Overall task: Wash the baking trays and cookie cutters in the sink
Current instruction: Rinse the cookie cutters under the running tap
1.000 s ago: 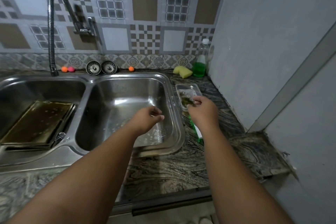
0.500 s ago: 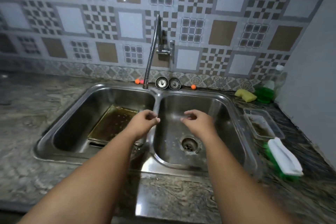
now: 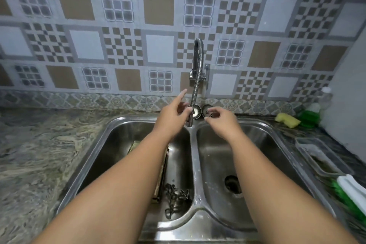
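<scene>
The person looks to be setting up the water. The left-hand grip (image 3: 172,118) is up at the flexible faucet (image 3: 198,77), fingers spread, forefinger straight, thumb just beside the nozzle; it has not closed on anything that I can see. The right-hand grip (image 3: 219,120) hangs over the right basin's back edge with fingers curled, their tips against one of the two sink strainers (image 3: 207,109) on the ledge. I cannot tell whether it has pinched that strainer or only touches it.

The nozzle points down at the divider between the basins. To do this well, I would take the hose low, near the nozzle, and bend it left until it is over the dirty things before turning the tap on, or the water will splash off the divider.

The baking tray (image 3: 164,166) lies in the left basin of the sink (image 3: 111,134), mostly hidden under the left forearm. Its long axis runs from the person toward the wall, one long edge near the divider. The cookie cutters (image 3: 175,198) sit heaped in that basin's near right corner, touching the tray's near end, pointing no single way.
</scene>
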